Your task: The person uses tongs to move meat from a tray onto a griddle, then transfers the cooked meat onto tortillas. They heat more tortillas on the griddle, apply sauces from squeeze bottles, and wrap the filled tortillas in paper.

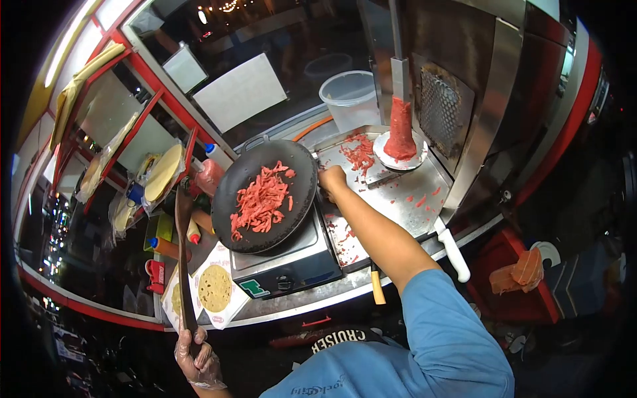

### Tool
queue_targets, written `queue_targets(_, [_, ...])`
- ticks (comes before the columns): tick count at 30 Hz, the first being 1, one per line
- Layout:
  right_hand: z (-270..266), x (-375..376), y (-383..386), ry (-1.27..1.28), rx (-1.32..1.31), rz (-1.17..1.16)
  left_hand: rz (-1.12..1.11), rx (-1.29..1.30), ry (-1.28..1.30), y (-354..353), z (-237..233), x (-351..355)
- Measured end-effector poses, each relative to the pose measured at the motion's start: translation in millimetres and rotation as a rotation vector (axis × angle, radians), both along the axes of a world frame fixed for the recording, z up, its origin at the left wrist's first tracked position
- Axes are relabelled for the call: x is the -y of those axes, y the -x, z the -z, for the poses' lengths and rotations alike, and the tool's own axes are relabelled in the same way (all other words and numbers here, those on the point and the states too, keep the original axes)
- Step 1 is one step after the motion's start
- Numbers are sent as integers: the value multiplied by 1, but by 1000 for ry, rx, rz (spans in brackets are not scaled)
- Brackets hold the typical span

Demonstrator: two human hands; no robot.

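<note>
My left hand (198,358), in a clear plastic glove, is closed around the lower end of a long wooden spatula (183,265) held upright. My right hand (332,182) is a fist at the right rim of a black pan (302,199); what its fingers grip is hidden. Strips of reddish meat (262,202) lie heaped in the pan, above a gas stove (285,272). Left of the stove, beside the spatula, a flatbread (215,288) rests on white printed paper (219,320).
Behind my right arm, a meat cone (400,132) stands on a vertical spit above a metal tray (398,215) with meat scraps. A white-handled knife (453,255) lies at the tray's front corner. Sauce bottles (192,232) stand left of the pan; a clear bucket (350,99) is behind.
</note>
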State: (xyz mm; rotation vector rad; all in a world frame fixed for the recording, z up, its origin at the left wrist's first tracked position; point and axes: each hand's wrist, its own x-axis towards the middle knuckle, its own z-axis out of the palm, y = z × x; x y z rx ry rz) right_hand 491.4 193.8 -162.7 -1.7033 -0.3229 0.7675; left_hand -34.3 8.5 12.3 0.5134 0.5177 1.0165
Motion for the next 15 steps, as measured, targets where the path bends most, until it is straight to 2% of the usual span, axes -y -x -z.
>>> queue_targets(2, [-30,22,11,38,12,64,22,45,-7,2,4,-7])
queue_targets(4, [-20,20,3,-127,-210,-2,67,130,12,-3,5,-15])
queue_targets(5, [-18,21,2,-173,-235,-7,140,165,9,6,16,-26])
queue_targets(8, [-38,48,1,-217,-236,-52,213,229,5,2,4,-33])
queue_targets(10, [-69,92,18,-248,-78,-4,251,219,-19,10,-1,-41])
queue_targets(12, [-78,142,31,-296,1,-1,324,252,-38,27,4,-51])
queue_targets(15, [-104,252,87,-285,80,107,374,240,-9,56,17,-71])
